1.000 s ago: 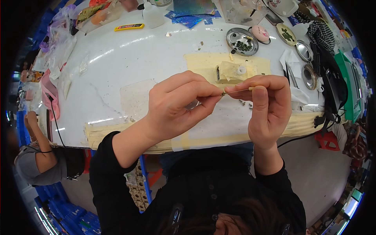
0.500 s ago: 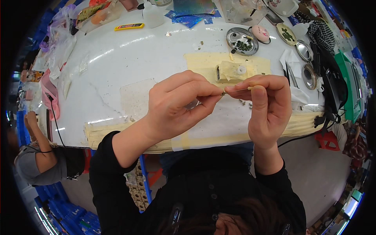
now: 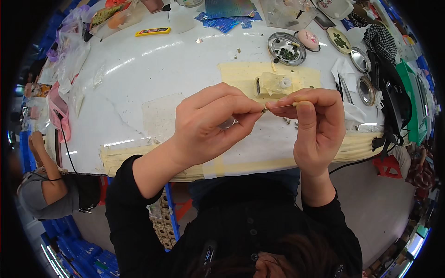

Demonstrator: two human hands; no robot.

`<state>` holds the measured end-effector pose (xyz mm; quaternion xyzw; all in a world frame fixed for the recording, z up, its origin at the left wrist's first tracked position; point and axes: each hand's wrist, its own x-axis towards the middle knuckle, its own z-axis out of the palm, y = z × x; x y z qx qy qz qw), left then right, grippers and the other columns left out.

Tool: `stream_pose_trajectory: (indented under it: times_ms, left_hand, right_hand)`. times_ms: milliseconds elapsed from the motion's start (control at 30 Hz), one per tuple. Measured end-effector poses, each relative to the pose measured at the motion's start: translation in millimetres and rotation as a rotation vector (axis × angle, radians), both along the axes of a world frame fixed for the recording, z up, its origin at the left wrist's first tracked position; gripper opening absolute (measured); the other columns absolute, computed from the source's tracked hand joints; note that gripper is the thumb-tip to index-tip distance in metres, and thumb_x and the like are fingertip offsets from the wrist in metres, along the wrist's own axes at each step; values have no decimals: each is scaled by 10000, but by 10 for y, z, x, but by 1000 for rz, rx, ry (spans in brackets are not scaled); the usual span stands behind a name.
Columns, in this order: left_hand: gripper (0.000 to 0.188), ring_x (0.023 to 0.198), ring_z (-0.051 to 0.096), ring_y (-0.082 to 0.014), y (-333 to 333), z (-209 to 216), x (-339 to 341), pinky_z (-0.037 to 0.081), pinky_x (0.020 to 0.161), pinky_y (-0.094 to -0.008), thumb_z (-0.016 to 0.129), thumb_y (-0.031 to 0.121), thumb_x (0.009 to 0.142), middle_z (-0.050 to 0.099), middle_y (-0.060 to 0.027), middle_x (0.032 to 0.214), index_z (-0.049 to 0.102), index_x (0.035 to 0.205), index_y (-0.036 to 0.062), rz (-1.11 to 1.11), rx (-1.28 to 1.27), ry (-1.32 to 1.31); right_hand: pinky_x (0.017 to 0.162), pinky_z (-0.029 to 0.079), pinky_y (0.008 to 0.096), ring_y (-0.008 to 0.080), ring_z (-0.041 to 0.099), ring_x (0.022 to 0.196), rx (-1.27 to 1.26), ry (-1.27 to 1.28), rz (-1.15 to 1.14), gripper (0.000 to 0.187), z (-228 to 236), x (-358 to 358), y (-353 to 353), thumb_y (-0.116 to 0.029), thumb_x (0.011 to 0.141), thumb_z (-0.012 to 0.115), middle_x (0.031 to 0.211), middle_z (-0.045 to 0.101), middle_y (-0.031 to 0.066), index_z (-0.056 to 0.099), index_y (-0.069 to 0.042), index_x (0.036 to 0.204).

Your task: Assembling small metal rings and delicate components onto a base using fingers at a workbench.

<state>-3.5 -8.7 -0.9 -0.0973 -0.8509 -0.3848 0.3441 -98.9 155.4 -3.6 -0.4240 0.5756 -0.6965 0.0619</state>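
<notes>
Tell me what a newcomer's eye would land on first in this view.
Probably the two hands meeting near the middle: the left hand pinches a tiny dark piece, and the right hand holds a thin, needle-like tool against or close to it. Next come the shiny blue sheets at the table's far edge, then the round metal dish of dark green bits, beyond the hands toward the right.

On the right hand point(image 3: 320, 132), the thumb point(image 3: 305, 118) has edged slightly leftward. The thin stick point(image 3: 284, 107) has shifted slightly with it.
</notes>
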Motion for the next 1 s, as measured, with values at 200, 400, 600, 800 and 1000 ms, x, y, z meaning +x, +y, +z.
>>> stream_pose_trajectory:
  times_ms: [200, 400, 600, 800, 1000]
  left_hand:
    - [206, 647, 618, -134, 2, 12, 1, 485, 555, -229, 742, -88, 708, 663, -90, 795, 695, 887, 3, -1, -3, 1]
    - [201, 654, 624, -138, 6, 7, 4, 487, 564, -229, 741, -87, 707, 664, -90, 795, 693, 880, 4, -3, 4, -8]
    - [202, 677, 636, -157, 2, 26, 11, 496, 588, -243, 741, -86, 706, 666, -91, 796, 694, 880, 6, 9, -3, 1]
    - [218, 706, 652, -181, -1, 24, 40, 504, 611, -259, 751, -79, 698, 672, -94, 808, 695, 890, 5, 14, -1, 12]
    - [225, 716, 654, -183, -24, 36, 40, 511, 612, -268, 755, -73, 695, 673, -90, 818, 699, 895, 15, -50, -29, 25]
  right_hand:
    - [757, 567, 285, 177, 670, 830, -71, 2, -129, 126, 8, -63, 21, -78, 990, 498, 923, 634, 131, 490, 46, 1006]
    - [680, 492, 278, 190, 597, 727, 181, 503, -548, 71, -22, -326, 30, -35, 865, 674, 844, 635, 81, 614, 3, 877]
    - [659, 441, 337, 263, 547, 753, 419, 765, -571, 157, -28, -373, -6, -63, 806, 711, 842, 611, 76, 646, -24, 944]
    - [652, 440, 308, 208, 548, 753, 283, 311, -200, 148, 92, -59, 91, -43, 823, 695, 844, 630, 70, 658, -39, 966]
    - [674, 423, 210, 56, 529, 755, 137, -498, 258, 123, -45, 43, 27, -131, 938, 622, 859, 623, 5, 615, -11, 963]
